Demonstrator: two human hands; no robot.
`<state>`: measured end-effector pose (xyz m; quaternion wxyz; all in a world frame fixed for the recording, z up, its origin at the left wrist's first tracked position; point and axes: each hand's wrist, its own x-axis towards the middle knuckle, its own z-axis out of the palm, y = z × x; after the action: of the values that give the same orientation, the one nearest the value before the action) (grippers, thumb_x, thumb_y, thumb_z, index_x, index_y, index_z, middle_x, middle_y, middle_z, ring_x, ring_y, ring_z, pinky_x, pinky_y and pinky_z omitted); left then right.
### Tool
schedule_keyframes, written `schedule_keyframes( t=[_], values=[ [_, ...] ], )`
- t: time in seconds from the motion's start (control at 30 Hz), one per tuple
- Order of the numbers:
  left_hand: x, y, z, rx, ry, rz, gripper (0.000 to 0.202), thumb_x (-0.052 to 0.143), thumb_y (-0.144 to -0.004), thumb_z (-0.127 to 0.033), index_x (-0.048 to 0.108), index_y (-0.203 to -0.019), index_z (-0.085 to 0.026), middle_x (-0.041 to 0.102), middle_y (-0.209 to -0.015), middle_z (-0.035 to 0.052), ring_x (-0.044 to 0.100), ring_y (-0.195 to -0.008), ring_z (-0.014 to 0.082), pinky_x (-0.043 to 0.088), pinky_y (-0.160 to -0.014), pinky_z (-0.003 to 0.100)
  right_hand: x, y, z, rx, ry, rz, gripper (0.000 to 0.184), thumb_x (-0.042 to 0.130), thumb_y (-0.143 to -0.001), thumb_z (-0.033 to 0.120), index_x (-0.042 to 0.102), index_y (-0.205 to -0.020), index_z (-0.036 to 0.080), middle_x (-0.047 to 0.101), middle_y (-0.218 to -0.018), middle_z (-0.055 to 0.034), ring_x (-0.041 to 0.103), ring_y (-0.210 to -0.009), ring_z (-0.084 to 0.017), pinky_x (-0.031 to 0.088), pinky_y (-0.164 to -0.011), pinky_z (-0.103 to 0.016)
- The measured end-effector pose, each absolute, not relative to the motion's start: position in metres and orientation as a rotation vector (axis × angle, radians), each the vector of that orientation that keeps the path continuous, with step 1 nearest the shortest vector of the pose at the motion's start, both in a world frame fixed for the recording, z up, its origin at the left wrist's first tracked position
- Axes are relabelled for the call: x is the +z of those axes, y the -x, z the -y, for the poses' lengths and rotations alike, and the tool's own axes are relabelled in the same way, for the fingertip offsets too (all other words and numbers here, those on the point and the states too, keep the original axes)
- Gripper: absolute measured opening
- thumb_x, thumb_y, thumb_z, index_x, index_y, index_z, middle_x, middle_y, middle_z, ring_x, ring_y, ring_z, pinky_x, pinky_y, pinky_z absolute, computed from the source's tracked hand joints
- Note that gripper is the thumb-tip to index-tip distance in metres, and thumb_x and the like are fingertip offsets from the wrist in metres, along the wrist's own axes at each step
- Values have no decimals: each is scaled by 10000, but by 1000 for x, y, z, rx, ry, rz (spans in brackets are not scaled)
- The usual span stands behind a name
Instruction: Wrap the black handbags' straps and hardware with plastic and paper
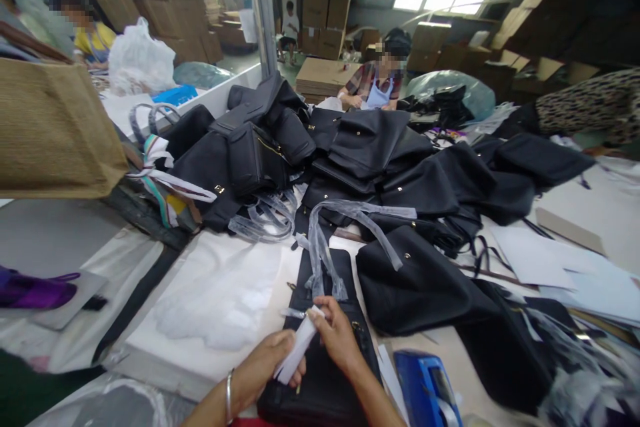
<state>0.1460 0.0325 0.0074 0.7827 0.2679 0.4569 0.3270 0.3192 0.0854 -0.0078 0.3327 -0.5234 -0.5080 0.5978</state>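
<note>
Holds a folded white strip [299,347] slantwise over a black leather-look bag [325,397]. Clasps the strip's lower part between thumb and curled fingers of the left hand [277,355], with a silver bangle [229,397] at the wrist. Pinches the strip's upper end between thumb and fingertips of the right hand [336,328], narrowly closed. Has the bag lying flat under both hands, with plastic-wrapped straps [316,240] reaching away from its far end. Shows a wrinkled white sheet [215,293] to the left of the bag and a blue tape dispenser [425,387] near its right edge. Shows also a black flap bag [415,287] on the bag's right, a heap of black bags [363,140] beyond it, and a burlap tote [55,127] well to its far left. Includes, beyond the bag and heap, a co-worker in a checked shirt [369,80] and pale blue apron [381,95].
</note>
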Motion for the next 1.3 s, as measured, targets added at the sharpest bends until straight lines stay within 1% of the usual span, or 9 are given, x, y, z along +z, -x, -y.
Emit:
schedule_keyframes(
  t=[0.1, 0.17, 0.37, 0.53, 0.77, 0.97, 1.1, 1.17, 1.3],
  values=[
    [9, -145, -27, 759, -532, -992, 446, 484, -879, -556, 580, -941, -125, 676, -766, 93, 608, -601, 146, 463, -589, 258, -12, -312, -57, 1555, 1415, 1189, 469, 497, -866, 519, 484, -1174, 165, 607, -759, -11, 582, -645, -155, 464, -544, -248],
    [10, -147, -26, 788, -521, -989, 466, 503, -868, -559, 599, -981, -117, 673, -763, 91, 603, -615, 152, 465, -603, 264, -16, -303, -37, 1560, 1401, 1134, 449, 493, -867, 533, 515, -1137, 175, 639, -835, -46, 614, -717, -175, 494, -586, -270],
    [13, -150, -23, 790, -501, -1045, 526, 594, -794, -591, 639, -1038, -127, 668, -731, 65, 591, -616, 160, 469, -615, 271, -25, -277, -10, 1560, 1420, 994, 406, 496, -838, 575, 540, -1021, 216, 632, -788, -22, 593, -573, -148, 502, -481, -255],
    [12, -154, -22, 799, -595, -1109, 543, 611, -761, -620, 673, -964, -120, 686, -767, 70, 575, -621, 162, 447, -587, 260, -22, -271, -13, 1479, 1504, 1018, 296, 525, -838, 483, 517, -960, 213, 647, -803, -28, 627, -643, -172, 508, -468, -244],
    [16, -157, -27, 812, -609, -1078, 477, 665, -765, -531, 692, -1000, -116, 723, -829, 79, 636, -746, 214, 464, -660, 277, -19, -266, -6, 1046, 1660, 1395, 146, 462, -889, 302, 508, -1003, 222, 674, -909, -50, 665, -831, -196, 518, -742, -298],
    [10, -157, -31, 790, -430, -1041, 360, 733, -739, -410, 711, -940, -112, 737, -829, 96, 669, -790, 225, 492, -650, 263, -32, -262, 0, 745, 1676, 1669, 349, 395, -852, 145, 468, -1192, 183, 637, -1089, -118, 635, -991, -231, 509, -839, -351],
    [9, -162, -32, 777, -402, -1107, 343, 762, -699, -397, 707, -877, -109, 723, -738, 82, 669, -714, 212, 505, -625, 267, -26, -274, 2, 911, 1540, 1686, 524, 449, -787, 106, 398, -1302, 190, 587, -1208, -122, 584, -1100, -228, 466, -946, -368],
    [12, -165, -32, 770, -433, -1154, 361, 776, -666, -430, 700, -815, -110, 704, -684, 65, 648, -634, 188, 496, -584, 258, -16, -285, 0, 1152, 1465, 1605, 585, 540, -744, 127, 409, -1308, 211, 601, -1187, -89, 605, -1048, -219, 485, -910, -346],
    [16, -168, -30, 722, -590, -1251, 442, 773, -608, -534, 672, -733, -123, 653, -601, 27, 587, -515, 161, 469, -511, 258, 2, -302, -6, 1448, 1501, 1223, 411, 590, -790, 259, 540, -1193, 196, 668, -1000, -46, 653, -851, -177, 513, -732, -274]
  ],
)
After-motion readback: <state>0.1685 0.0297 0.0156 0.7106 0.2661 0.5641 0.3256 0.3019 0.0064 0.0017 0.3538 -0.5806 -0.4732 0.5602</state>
